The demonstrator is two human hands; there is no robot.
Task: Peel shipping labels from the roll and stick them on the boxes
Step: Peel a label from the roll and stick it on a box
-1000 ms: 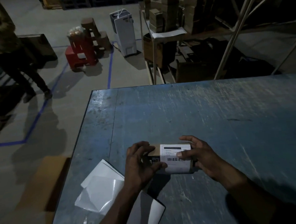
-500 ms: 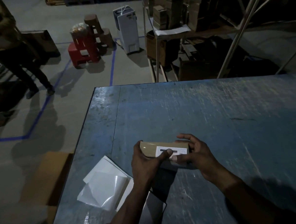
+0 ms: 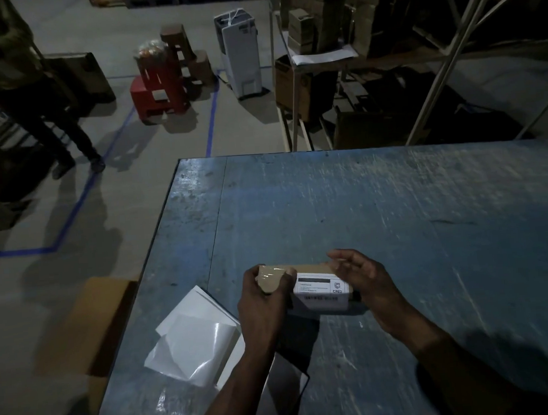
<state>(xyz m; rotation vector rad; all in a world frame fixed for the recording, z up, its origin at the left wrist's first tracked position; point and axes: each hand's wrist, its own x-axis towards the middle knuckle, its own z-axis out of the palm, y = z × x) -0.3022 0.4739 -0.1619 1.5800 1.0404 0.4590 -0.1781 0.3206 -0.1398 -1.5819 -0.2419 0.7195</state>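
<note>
Box (image 3: 273,280) — backing sheets (image 3: 194,345) just left.

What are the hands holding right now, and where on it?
The left hand grips the small cardboard box by its left end. The right hand rests at its labelled right end.

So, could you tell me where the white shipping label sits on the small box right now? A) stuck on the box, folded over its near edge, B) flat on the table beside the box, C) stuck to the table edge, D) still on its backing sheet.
A: the shipping label lies on the small box, wrapped over its near edge, while the left hand grips the box's left end.
</note>
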